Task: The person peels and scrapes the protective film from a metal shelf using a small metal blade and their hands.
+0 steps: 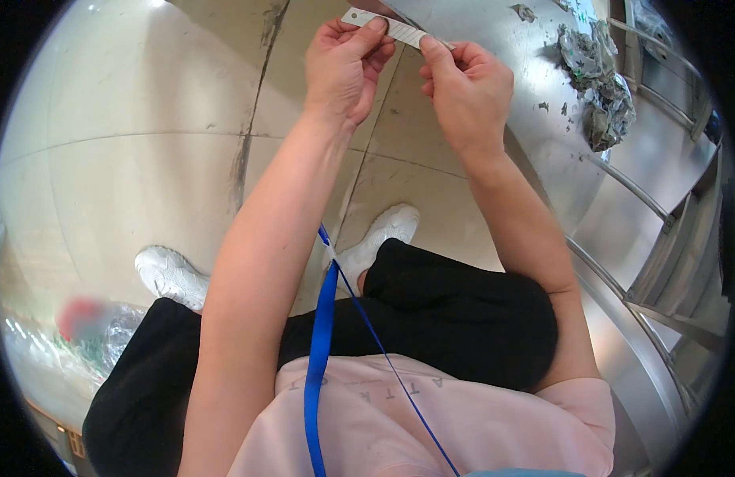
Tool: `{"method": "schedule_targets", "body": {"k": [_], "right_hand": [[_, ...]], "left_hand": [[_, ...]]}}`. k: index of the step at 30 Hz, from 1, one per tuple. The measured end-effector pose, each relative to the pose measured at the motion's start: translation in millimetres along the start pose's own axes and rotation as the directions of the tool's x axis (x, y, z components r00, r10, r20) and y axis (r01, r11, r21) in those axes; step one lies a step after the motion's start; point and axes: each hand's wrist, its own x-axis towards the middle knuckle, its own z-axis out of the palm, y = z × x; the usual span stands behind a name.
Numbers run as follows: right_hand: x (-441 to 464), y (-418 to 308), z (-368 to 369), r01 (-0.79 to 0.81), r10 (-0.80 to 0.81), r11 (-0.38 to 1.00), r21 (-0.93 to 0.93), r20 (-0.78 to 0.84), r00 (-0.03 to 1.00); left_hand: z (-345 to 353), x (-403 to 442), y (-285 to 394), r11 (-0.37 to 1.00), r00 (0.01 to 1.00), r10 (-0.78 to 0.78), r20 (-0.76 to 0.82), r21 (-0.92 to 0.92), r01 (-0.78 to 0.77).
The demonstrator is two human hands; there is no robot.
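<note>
Pink shirt (503, 425) is showing nearest; beyond, left hand (340, 75) and right hand (471, 91) are pinching a pale scored strip (404, 32).
Its long axis is running crosswise, right end slanting bodyward, holed end projecting leftward past the left fingers.

L hand (345, 67) & R hand (471, 87) pinch a thin pale strip (404, 30) btwn thumbs & fingers; it has a hole at its L end, diag. lines across, & slopes down to R in view. To R, shiny metal surface (519, 48) w/ crumpled grey scraps (596, 87) & small bits nr them; metal rails (634, 187) beyond. Below: tiled floor (105, 103), white shoes (170, 274), blk trousers (471, 318), pink top (479, 433) w/ lettering, blue lanyard (321, 342) in front. Lower L: clear plastic (121, 330) nr blurred red thing (81, 316).
</note>
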Motion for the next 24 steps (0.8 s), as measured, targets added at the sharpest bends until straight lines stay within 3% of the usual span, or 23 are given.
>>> {"method": "schedule_targets", "body": {"k": [6,18,24], "right_hand": [[1.0,0.6,1.3,0.008,-0.008,0.999,-0.033,-0.007,1.000],[3.5,1.6,8.0,0.083,-0.084,0.996,-0.020,-0.032,0.996],[3.2,0.8,8.6,0.080,-0.081,0.996,-0.040,-0.031,0.996]], "left_hand": [[4.8,-2.9,3.2,1.000,0.999,-0.003,-0.053,0.016,0.004],[-0.3,-0.3,6.5,0.999,0.999,-0.017,0.037,-0.038,0.018],[0.5,-1.2,8.2,0.998,0.999,-0.045,-0.005,-0.037,0.045]]}}
